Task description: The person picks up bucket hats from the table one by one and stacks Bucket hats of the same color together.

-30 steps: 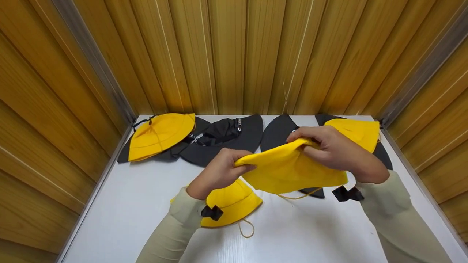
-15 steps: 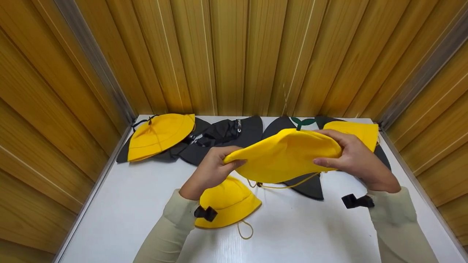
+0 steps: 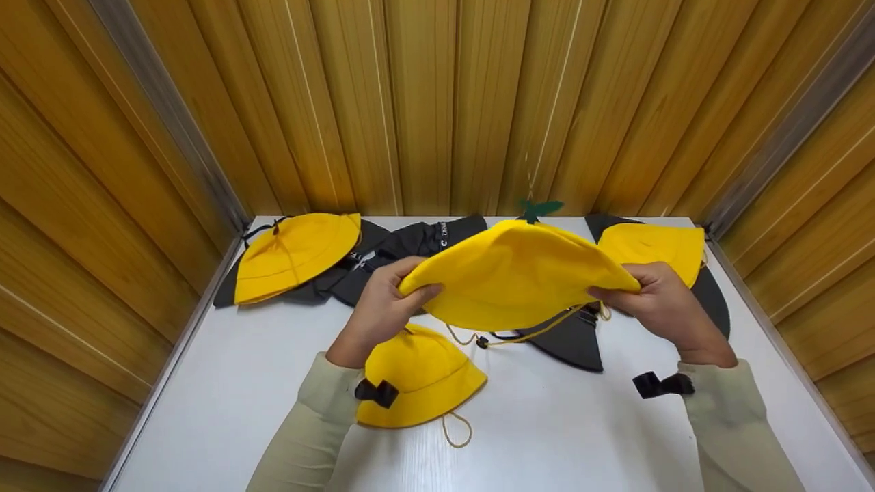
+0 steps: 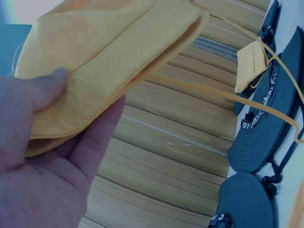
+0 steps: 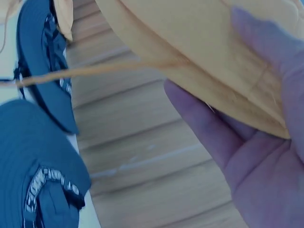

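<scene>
A yellow bucket hat [image 3: 513, 280] with a green sprout on top is held up above the table, flattened between both hands. My left hand [image 3: 386, 301] pinches its left end, thumb on the near face and fingers behind, as the left wrist view also shows on the hat [image 4: 104, 61]. At the other end my right hand [image 3: 660, 301] pinches the brim in the same way. A thin yellow cord with a black toggle [image 3: 482, 342] dangles below it. Beneath the left forearm a second yellow hat [image 3: 427, 379] lies on the table.
Along the back of the white table [image 3: 547, 424] lie black hats [image 3: 560, 338] and more yellow hats, one at the far left [image 3: 297, 253] and one at the right [image 3: 653, 249], both on black ones. Ribbed wooden walls [image 3: 424, 102] stand on three sides.
My right hand has shifted from the hat's top edge to its right end. The hat has turned so its green sprout shows on top, and it is spread wider and raised slightly.
</scene>
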`<state>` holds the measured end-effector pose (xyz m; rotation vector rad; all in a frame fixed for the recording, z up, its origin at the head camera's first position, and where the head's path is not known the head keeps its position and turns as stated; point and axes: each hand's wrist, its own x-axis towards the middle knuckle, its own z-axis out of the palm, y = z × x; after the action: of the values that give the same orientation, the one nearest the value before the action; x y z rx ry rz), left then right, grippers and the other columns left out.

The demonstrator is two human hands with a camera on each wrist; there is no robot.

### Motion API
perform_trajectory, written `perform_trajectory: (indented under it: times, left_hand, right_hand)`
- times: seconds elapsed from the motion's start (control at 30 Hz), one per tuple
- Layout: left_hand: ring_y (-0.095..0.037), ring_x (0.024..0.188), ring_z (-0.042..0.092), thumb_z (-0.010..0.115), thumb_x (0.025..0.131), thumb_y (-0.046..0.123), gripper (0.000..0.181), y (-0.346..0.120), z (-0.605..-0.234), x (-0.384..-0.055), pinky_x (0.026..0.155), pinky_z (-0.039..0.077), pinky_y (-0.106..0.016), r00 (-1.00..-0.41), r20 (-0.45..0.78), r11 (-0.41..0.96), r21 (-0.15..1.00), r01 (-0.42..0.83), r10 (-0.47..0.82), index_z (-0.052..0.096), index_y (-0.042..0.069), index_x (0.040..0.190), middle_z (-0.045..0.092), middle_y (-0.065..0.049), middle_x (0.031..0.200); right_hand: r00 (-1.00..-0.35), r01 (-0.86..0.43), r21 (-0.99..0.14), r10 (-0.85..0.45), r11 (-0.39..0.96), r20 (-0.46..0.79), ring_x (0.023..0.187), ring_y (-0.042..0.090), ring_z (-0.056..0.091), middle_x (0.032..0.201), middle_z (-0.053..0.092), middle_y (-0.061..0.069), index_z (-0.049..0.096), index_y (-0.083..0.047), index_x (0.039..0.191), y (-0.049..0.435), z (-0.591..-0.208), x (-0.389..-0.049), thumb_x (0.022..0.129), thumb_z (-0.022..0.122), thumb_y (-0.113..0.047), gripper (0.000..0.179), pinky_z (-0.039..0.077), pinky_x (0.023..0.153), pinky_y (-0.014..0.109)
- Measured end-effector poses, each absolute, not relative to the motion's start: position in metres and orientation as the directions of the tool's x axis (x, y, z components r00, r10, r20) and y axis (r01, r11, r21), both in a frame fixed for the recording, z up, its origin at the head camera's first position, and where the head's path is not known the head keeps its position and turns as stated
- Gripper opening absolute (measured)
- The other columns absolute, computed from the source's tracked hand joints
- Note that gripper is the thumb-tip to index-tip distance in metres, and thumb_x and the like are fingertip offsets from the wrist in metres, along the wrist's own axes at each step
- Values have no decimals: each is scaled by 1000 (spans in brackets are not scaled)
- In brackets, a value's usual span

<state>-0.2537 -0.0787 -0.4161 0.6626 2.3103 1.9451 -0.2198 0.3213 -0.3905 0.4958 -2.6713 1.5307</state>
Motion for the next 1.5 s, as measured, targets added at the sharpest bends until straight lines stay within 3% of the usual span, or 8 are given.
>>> perform_trajectory:
  times: [0.23, 0.47, 0.63, 0.87, 1.13, 1.3, 1.5]
  left_hand:
    - [-27, 92, 61, 80, 90, 22, 38, -90, -391, -250, 79, 60, -30, -919, 370, 0, 928, 374, 139, 68, 16, 125, 67, -7, 114]
    - [-26, 89, 57, 79, 91, 23, 40, -123, -375, -245, 77, 60, -28, -928, 372, 27, 928, 372, -25, 66, 14, 128, 63, -9, 112]
    - [-27, 99, 62, 80, 90, 29, 47, -154, -390, -245, 85, 62, -29, -960, 268, 68, 962, 263, -76, 63, 17, 132, 61, -8, 122]
    - [-26, 111, 62, 78, 93, 31, 51, -187, -432, -240, 90, 60, -24, -991, 43, 166, 986, 21, -128, 58, 18, 138, 58, -7, 134]
    - [-27, 117, 59, 73, 97, 32, 51, -205, -485, -230, 105, 55, -38, -961, -209, 347, 901, -261, -180, 56, 17, 142, 56, -11, 142]
    - [-29, 116, 58, 72, 97, 29, 51, -210, -509, -223, 107, 52, -44, -947, -271, 452, 832, -321, -173, 54, 15, 142, 57, -16, 140]
    - [-33, 113, 57, 72, 96, 24, 55, -210, -528, -217, 105, 53, -49, -939, -307, 596, 729, -337, -155, 49, 16, 146, 56, -20, 137]
  right_hand:
    - [-929, -370, -819, -173, 438, 327, 91, 15, 69, 110, 76, -5, 74, -11, 126, 289, -367, -213, 96, 72, -13, 30, 60, 82, 22]
    - [-927, -374, -875, -143, 308, 346, 95, 19, 73, 112, 75, 2, 73, -10, 124, 244, -360, -211, 94, 74, -12, 30, 62, 85, 27]
    - [-929, -350, -908, -208, 229, 306, 90, 24, 72, 108, 72, 9, 70, -9, 123, 211, -391, -223, 96, 73, -18, 29, 63, 81, 30]
    - [-946, -246, -943, -266, 222, 185, 81, 23, 67, 100, 70, 12, 66, -9, 124, 175, -456, -236, 96, 74, -27, 34, 60, 71, 28]
    - [-961, -16, -981, -274, 192, -38, 96, 21, 73, 119, 72, 16, 52, -11, 142, 154, -520, -234, 93, 77, -25, 57, 61, 83, 30]
    - [-949, 20, -954, -295, 299, -113, 92, 17, 73, 116, 74, 12, 47, -14, 145, 149, -550, -231, 93, 77, -30, 62, 59, 82, 27]
    - [-959, -76, -858, -272, 508, -77, 81, 14, 61, 97, 69, 1, 58, -18, 136, 144, -566, -228, 91, 78, -33, 51, 52, 72, 23]
